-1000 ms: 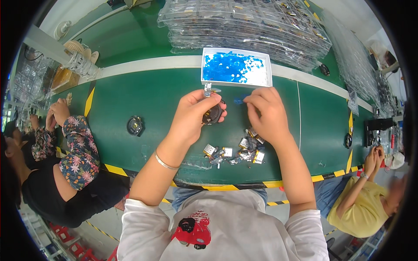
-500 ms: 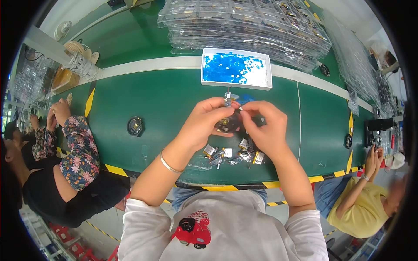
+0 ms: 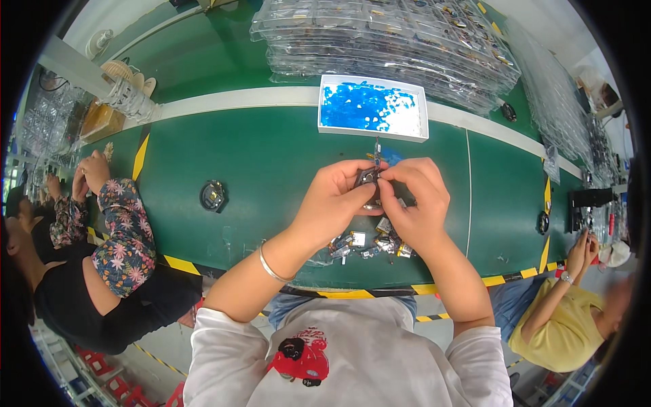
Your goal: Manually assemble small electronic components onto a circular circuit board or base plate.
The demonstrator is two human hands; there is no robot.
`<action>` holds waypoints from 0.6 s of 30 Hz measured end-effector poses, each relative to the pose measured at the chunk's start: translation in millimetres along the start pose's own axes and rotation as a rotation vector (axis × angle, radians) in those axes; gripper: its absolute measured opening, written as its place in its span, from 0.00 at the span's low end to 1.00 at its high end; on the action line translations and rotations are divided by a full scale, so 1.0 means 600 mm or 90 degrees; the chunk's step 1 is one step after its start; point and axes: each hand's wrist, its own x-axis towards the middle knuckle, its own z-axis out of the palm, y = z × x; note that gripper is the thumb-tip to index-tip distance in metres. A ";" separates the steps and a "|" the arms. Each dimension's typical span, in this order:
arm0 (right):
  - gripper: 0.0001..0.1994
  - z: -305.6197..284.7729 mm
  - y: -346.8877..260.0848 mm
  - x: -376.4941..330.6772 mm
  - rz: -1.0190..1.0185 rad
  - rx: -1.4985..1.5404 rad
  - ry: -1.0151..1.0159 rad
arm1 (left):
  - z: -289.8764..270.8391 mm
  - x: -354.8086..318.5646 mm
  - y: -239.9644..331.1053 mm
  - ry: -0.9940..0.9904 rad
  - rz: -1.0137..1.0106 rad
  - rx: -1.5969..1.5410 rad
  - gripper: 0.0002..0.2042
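Both hands (image 3: pixel 376 197) pinching small dark part (image 3: pixel 368 178); bare green table (image 3: pixel 271 163) leftward.

Small dark part (image 3: pixel 369 178) pinched between both hands' fingertips above green table.

Green-topped workbench (image 3: pixel 271 169) with a white stripe along its far part and yellow-and-black hazard tape on the near edge.

On it, placed relative to the shallow white rectangular tray of small blue plastic pieces (image 3: pixel 373 107):
- stacks of clear plastic blister trays (image 3: pixel 386 41), just behind the tray and running off to its right;
- round black disc-shaped part (image 3: pixel 213 195), well to its near left;
- cluster of small metallic and yellow components (image 3: pixel 369 243), nearer the front edge, directly in front of it.
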 end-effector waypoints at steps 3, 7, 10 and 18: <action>0.09 0.001 -0.001 0.001 -0.014 0.003 0.004 | 0.001 -0.003 0.002 -0.002 0.013 -0.008 0.16; 0.08 0.002 -0.002 0.003 -0.021 0.007 0.000 | 0.000 -0.005 0.003 -0.005 0.018 0.002 0.16; 0.08 0.004 0.001 0.000 -0.010 0.013 0.002 | 0.006 -0.005 0.003 0.000 0.034 0.008 0.15; 0.06 0.004 0.005 0.000 0.005 0.054 -0.009 | -0.005 0.002 0.002 0.025 -0.006 -0.048 0.13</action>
